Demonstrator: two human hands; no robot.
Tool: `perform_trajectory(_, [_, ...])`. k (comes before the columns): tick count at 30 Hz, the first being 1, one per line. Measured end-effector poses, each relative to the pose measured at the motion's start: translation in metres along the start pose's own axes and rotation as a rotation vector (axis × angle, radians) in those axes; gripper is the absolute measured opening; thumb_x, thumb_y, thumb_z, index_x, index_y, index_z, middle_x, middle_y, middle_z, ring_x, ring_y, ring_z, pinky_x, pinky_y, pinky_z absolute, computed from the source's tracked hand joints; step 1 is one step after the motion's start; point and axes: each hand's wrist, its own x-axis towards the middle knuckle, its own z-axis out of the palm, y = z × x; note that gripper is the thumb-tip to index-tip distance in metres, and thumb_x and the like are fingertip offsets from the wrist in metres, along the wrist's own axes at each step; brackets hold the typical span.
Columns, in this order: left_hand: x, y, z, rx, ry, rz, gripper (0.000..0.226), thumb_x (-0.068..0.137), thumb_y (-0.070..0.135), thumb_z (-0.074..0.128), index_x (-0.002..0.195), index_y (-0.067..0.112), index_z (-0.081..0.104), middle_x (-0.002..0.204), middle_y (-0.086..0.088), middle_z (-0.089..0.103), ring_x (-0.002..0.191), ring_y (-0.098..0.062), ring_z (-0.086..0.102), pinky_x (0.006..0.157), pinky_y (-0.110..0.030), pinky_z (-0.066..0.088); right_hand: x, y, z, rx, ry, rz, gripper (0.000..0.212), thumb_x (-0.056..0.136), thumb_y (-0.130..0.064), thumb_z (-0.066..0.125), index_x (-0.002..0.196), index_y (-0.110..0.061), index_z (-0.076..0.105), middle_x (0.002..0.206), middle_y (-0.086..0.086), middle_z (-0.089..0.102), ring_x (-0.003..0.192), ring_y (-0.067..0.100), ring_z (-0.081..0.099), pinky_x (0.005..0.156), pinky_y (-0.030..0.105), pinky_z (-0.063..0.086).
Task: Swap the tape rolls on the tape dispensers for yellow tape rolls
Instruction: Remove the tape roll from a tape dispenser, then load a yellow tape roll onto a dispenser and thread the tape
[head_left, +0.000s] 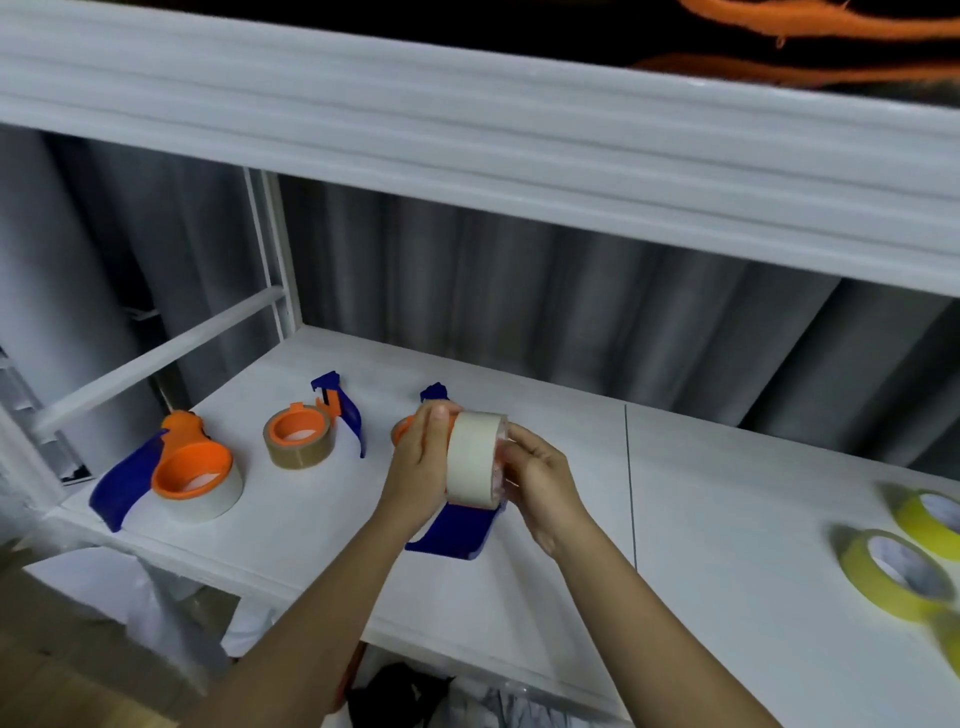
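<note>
Left grip (423, 462) clasps blue-orange dispenser (457, 530); right grip (535, 480) pinches white tape roll (474, 457), seemingly on dispenser hub. Yellow rolls (893, 571) well apart, far right on table (727, 519).

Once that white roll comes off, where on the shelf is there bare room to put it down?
The widest bare patch lies between the dispenser in the hands and the yellow rolls at the right. A narrower strip runs along the front edge near the brown-tape dispenser. The left end, around the orange-and-blue dispenser, is crowded.
</note>
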Motion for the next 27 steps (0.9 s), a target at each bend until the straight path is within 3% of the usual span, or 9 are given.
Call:
perform_trajectory(3, [-0.005, 0.0, -0.003, 0.05, 0.053, 0.051, 0.043, 0.092, 0.055, 0.023, 0.122, 0.031, 0.042, 0.125, -0.004, 0.048, 0.105, -0.02, 0.055, 0.079, -0.029, 0.053, -0.008, -0.003, -0.001, 0.12, -0.209, 0.093, 0.028, 0.088, -0.057, 0.051, 0.109, -0.046, 0.065, 0.112, -0.007, 0.068, 0.11, 0.021, 0.06, 0.087, 0.037, 0.055])
perform_trajectory(5, [-0.008, 0.006, 0.001, 0.103, 0.052, 0.13, 0.041, 0.092, 0.057, 0.023, 0.118, 0.031, 0.043, 0.122, -0.002, 0.05, 0.101, -0.017, 0.056, 0.073, -0.023, 0.05, -0.011, -0.004, -0.001, -0.008, -0.274, 0.072, 0.054, 0.077, -0.071, 0.054, 0.127, -0.054, 0.044, 0.125, -0.01, 0.058, 0.113, 0.02, 0.057, 0.088, 0.039, 0.055])
perform_trajectory(7, [-0.012, 0.01, 0.006, 0.164, 0.051, 0.244, 0.038, 0.092, 0.057, 0.025, 0.114, 0.033, 0.044, 0.116, 0.004, 0.052, 0.096, -0.012, 0.056, 0.069, -0.016, 0.046, -0.014, -0.003, 0.0, -0.126, -0.232, -0.028, 0.072, 0.067, -0.068, 0.065, 0.13, -0.05, 0.035, 0.124, -0.008, 0.053, 0.108, 0.018, 0.059, 0.076, 0.032, 0.058])
perform_trajectory(10, [-0.009, 0.01, 0.015, 0.219, 0.069, 0.287, 0.037, 0.087, 0.055, 0.022, 0.11, 0.036, 0.044, 0.11, 0.009, 0.052, 0.091, -0.007, 0.055, 0.064, -0.013, 0.043, -0.021, -0.003, -0.004, -0.128, -0.107, -0.195, 0.057, 0.067, -0.056, 0.07, 0.117, -0.045, 0.045, 0.116, -0.006, 0.055, 0.103, 0.017, 0.06, 0.07, 0.025, 0.057])
perform_trajectory(13, [0.008, 0.005, 0.02, 0.259, 0.054, 0.132, 0.027, 0.097, 0.039, 0.039, 0.117, 0.022, 0.048, 0.117, -0.001, 0.055, 0.087, -0.009, 0.052, 0.057, -0.01, 0.04, -0.033, 0.0, -0.024, -0.244, -0.037, -0.376, 0.06, 0.072, -0.042, 0.077, 0.12, -0.041, 0.041, 0.119, -0.009, 0.05, 0.108, 0.012, 0.055, 0.076, 0.024, 0.055])
perform_trajectory(16, [0.018, -0.003, 0.018, 0.278, 0.089, 0.077, 0.026, 0.098, 0.026, 0.047, 0.119, 0.013, 0.052, 0.118, -0.01, 0.056, 0.098, -0.019, 0.055, 0.071, -0.02, 0.046, -0.044, -0.002, -0.065, -0.43, 0.094, -0.522, 0.07, 0.068, -0.037, 0.08, 0.124, -0.038, 0.039, 0.128, -0.009, 0.041, 0.119, 0.01, 0.046, 0.091, 0.031, 0.051])
perform_trajectory(20, [-0.005, 0.016, 0.054, 0.127, 0.042, 0.067, 0.021, 0.102, 0.037, 0.028, 0.104, 0.032, 0.049, 0.103, -0.001, 0.053, 0.08, -0.012, 0.053, 0.058, -0.021, 0.042, -0.062, -0.001, -0.121, -0.499, 0.142, -0.46, 0.071, 0.069, -0.039, 0.081, 0.124, -0.046, 0.037, 0.131, -0.013, 0.038, 0.121, 0.0, 0.041, 0.1, 0.033, 0.047])
perform_trajectory(23, [-0.033, 0.034, 0.103, 0.064, -0.066, 0.089, 0.028, 0.1, 0.047, 0.022, 0.089, 0.048, 0.048, 0.096, 0.001, 0.054, 0.085, -0.024, 0.057, 0.068, -0.048, 0.053, -0.08, 0.005, -0.164, -0.474, 0.209, -0.376, 0.087, 0.063, -0.054, 0.078, 0.135, -0.048, 0.029, 0.139, -0.016, 0.033, 0.129, 0.001, 0.034, 0.103, 0.025, 0.039])
perform_trajectory(27, [-0.073, 0.051, 0.172, 0.059, -0.194, 0.122, 0.029, 0.089, 0.064, 0.018, 0.085, 0.052, 0.045, 0.097, -0.006, 0.057, 0.088, -0.036, 0.06, 0.077, -0.056, 0.051, -0.119, 0.011, -0.241, -0.357, 0.407, -0.302, 0.089, 0.056, -0.054, 0.082, 0.128, -0.039, 0.032, 0.136, -0.007, 0.038, 0.128, 0.011, 0.04, 0.105, 0.036, 0.042])
